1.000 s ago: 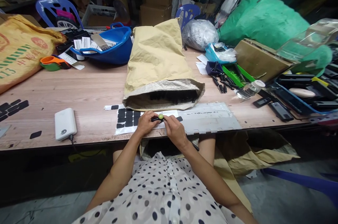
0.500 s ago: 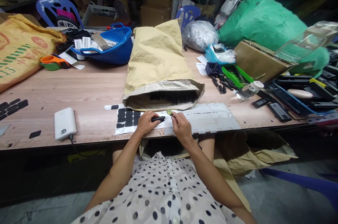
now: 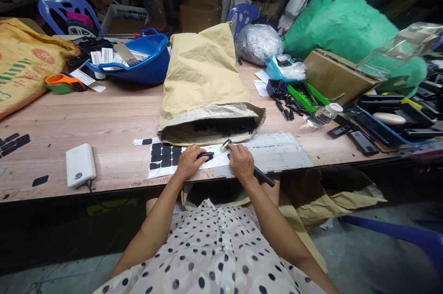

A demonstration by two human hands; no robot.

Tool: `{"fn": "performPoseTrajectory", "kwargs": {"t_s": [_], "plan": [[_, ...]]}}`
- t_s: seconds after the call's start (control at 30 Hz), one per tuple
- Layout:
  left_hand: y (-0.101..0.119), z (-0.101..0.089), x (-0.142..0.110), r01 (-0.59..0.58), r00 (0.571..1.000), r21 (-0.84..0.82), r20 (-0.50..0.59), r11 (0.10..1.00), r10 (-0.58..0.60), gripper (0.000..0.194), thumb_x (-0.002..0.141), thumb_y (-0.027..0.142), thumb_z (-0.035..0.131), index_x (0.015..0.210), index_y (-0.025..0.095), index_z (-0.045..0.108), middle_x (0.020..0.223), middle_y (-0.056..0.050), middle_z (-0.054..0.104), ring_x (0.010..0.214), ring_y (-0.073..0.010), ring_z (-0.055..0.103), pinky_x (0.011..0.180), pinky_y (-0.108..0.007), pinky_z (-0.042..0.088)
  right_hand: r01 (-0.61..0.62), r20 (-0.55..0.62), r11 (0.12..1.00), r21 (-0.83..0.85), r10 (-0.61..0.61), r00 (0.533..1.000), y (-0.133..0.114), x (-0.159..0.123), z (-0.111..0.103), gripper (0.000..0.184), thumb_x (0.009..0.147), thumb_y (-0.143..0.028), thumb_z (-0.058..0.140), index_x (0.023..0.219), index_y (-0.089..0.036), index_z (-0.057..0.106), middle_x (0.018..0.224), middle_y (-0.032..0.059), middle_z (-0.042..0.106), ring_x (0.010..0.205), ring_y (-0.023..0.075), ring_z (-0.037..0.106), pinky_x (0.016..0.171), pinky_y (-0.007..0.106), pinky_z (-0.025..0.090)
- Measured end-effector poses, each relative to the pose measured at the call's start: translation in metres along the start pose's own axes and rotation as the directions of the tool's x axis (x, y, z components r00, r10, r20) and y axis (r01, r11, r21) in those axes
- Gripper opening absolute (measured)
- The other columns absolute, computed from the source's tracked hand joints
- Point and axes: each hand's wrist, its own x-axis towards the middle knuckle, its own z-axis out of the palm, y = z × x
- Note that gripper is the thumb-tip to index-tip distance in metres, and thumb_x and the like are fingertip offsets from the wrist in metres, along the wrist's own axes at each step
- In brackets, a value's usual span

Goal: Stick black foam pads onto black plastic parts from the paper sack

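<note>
My left hand [image 3: 188, 161] is closed around a small black plastic piece [image 3: 206, 155], long and narrow, pressed down on the white sheet. In my right hand [image 3: 241, 163] is a small hammer; its head [image 3: 225, 145] has a yellow-green face and a shiny metal part, and its black handle [image 3: 265, 177] sticks out past the wrist toward the table edge. The hammer head is raised just right of the black piece, apart from it. Beneath the hands lies a sheet with rows of black rounded stickers [image 3: 166, 155], next to a grey board [image 3: 280, 151].
Behind the hands lies an open paper sack [image 3: 200, 72] with dark bristly contents. A white power bank [image 3: 80, 165] with a cable stands left. Blue basin [image 3: 138, 70] is at back left; a green tray [image 3: 308, 98], a bottle [image 3: 323, 115] and black devices [image 3: 362, 143] are right.
My right hand has turned, so the hammer's head now tilts up and its black handle shows behind the wrist. The left hand stays on the black piece. The whole view has shifted slightly.
</note>
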Motion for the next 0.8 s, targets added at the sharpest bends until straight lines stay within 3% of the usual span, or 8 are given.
{"fn": "performPoseTrajectory", "kwargs": {"t_s": [0.13, 0.27, 0.4, 0.5, 0.63, 0.73, 0.8], "plan": [[0.001, -0.004, 0.0, -0.035, 0.999, -0.043, -0.011, 0.998, 0.035, 0.019, 0.089, 0.033, 0.06, 0.101, 0.026, 0.073, 0.099, -0.004, 0.068, 0.1, -0.0231, 0.061, 0.09, -0.036, 0.049, -0.018, 0.015, 1.0, 0.0, 0.018, 1.0, 0.0, 0.0, 0.0, 0.027, 0.097, -0.017, 0.047, 0.113, -0.018, 0.068, 0.093, 0.0096, 0.063, 0.084, 0.0226, 0.051, 0.074, 0.032, 0.041], [0.023, -0.004, -0.021, -0.145, 0.989, -0.172, -0.016, 0.974, 0.145, 0.021, 0.093, 0.033, 0.055, 0.102, 0.023, 0.071, 0.1, -0.006, 0.069, 0.098, -0.0228, 0.062, 0.091, -0.036, 0.05, -0.023, 0.033, 1.0, -0.002, 0.023, 0.999, 0.0, 0.0, 0.001, 0.025, 0.095, -0.016, 0.049, 0.112, -0.018, 0.068, 0.093, 0.0095, 0.063, 0.085, 0.023, 0.051, 0.074, 0.032, 0.041], [0.052, 0.015, -0.059, -0.162, 0.939, -0.287, 0.248, 0.944, 0.237, 0.022, 0.096, 0.034, 0.051, 0.104, 0.024, 0.069, 0.094, -0.003, 0.072, 0.085, -0.02, 0.066, 0.081, -0.032, 0.052, -0.014, 0.021, 1.0, -0.011, 0.014, 1.0, -0.001, 0.001, 0.0, 0.025, 0.094, -0.016, 0.051, 0.11, -0.018, 0.069, 0.093, 0.0091, 0.063, 0.085, 0.0229, 0.051, 0.074, 0.032, 0.04], [0.052, 0.04, -0.078, -0.051, 0.919, -0.198, 0.375, 0.979, 0.124, 0.016, 0.091, 0.03, 0.055, 0.098, 0.027, 0.069, 0.093, -0.003, 0.075, 0.084, -0.0235, 0.07, 0.075, -0.033, 0.052, -0.023, 0.022, 1.0, -0.005, 0.023, 0.999, -0.002, 0.001, -0.001, 0.025, 0.094, -0.016, 0.05, 0.11, -0.018, 0.069, 0.092, 0.0094, 0.063, 0.085, 0.0229, 0.05, 0.075, 0.032, 0.041], [0.026, 0.065, -0.084, 0.123, 0.93, -0.009, 0.35, 0.992, -0.112, 0.01, 0.084, 0.025, 0.058, 0.083, 0.025, 0.068, 0.081, -0.007, 0.074, 0.08, -0.0306, 0.073, 0.064, -0.036, 0.05, -0.026, 0.036, 1.0, 0.012, 0.025, 0.999, -0.003, 0.001, 0.0, 0.026, 0.095, -0.016, 0.05, 0.114, -0.018, 0.068, 0.094, 0.0093, 0.064, 0.086, 0.0233, 0.051, 0.077, 0.033, 0.041], [0.014, 0.067, -0.084, 0.173, 0.929, 0.031, 0.326, 0.984, -0.173, 0.008, 0.081, 0.023, 0.058, 0.076, 0.024, 0.065, 0.072, -0.008, 0.071, 0.074, -0.0317, 0.072, 0.059, -0.036, 0.048, -0.029, 0.036, 1.0, 0.008, 0.029, 0.999, -0.004, 0.001, 0.0, 0.027, 0.095, -0.016, 0.05, 0.115, -0.019, 0.067, 0.095, 0.0092, 0.064, 0.087, 0.0234, 0.051, 0.077, 0.033, 0.041], [0.017, 0.061, -0.084, 0.178, 0.922, 0.02, 0.345, 0.984, -0.174, 0.005, 0.076, 0.022, 0.062, 0.076, 0.024, 0.066, 0.067, -0.006, 0.069, 0.069, -0.0302, 0.071, 0.056, -0.035, 0.047, -0.034, 0.035, 0.999, 0.004, 0.034, 0.999, -0.004, 0.001, 0.0, 0.027, 0.095, -0.016, 0.05, 0.115, -0.019, 0.068, 0.094, 0.0094, 0.064, 0.086, 0.0235, 0.051, 0.077, 0.033, 0.041]]}}
